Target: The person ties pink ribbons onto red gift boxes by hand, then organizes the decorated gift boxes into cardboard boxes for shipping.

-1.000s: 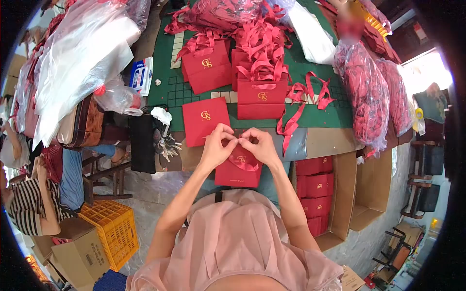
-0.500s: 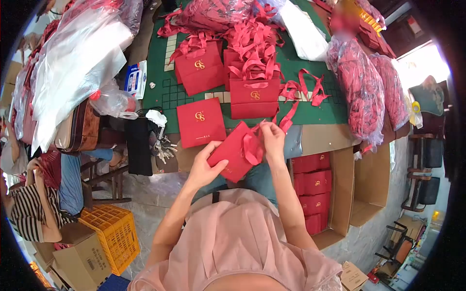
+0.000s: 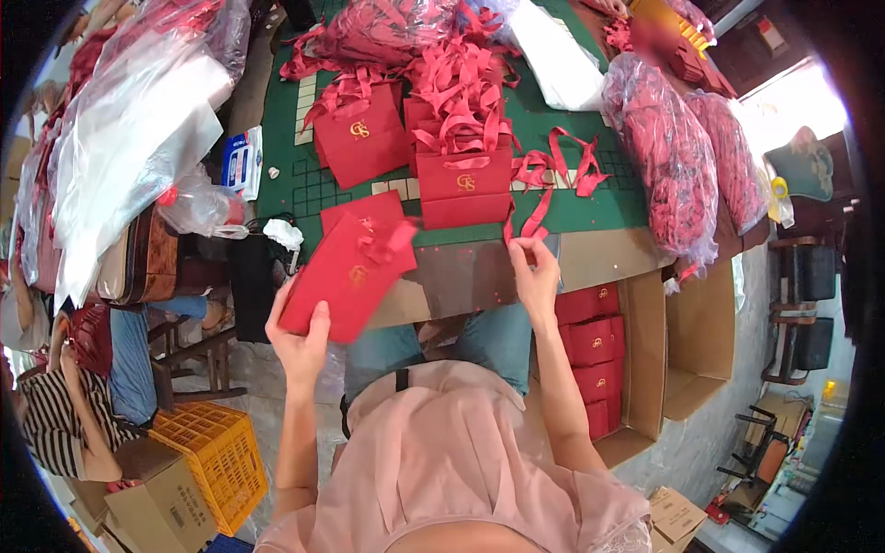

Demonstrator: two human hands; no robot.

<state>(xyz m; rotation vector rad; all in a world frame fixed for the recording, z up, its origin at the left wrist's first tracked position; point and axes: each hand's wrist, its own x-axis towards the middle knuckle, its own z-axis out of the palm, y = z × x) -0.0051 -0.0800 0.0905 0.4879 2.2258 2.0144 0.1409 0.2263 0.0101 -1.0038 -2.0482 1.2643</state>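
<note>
On the left, my left hand (image 3: pixel 300 339) is closed on the lower edge of a red paper gift bag (image 3: pixel 334 293), thumb on its front. The bag is tilted, with a slightly blurred ribbon bow at its top. It partly covers another red bag (image 3: pixel 380 205) lying flat on the table. My right hand (image 3: pixel 537 276) pinches the end of a loose red ribbon (image 3: pixel 535 221) at the table's front edge. Just behind, a stack of red bags (image 3: pixel 466 189) with gold lettering has ribbon handles piled over it. A second group of bags (image 3: pixel 361 143) lies to its left.
Plastic-wrapped red bundles (image 3: pixel 666 166) lie at the right of the green table mat (image 3: pixel 590 210). Below the table's right side, a cardboard box (image 3: pixel 641 359) holds several red bags. Clear plastic sheets (image 3: pixel 138 138) and a yellow crate (image 3: pixel 217 461) are at left. Someone in stripes (image 3: pixel 69 405) sits there.
My left hand has carried the gift bag left and turned it, over the bag lying flat. My right hand has let go of that bag and moved right onto the loose ribbon.
</note>
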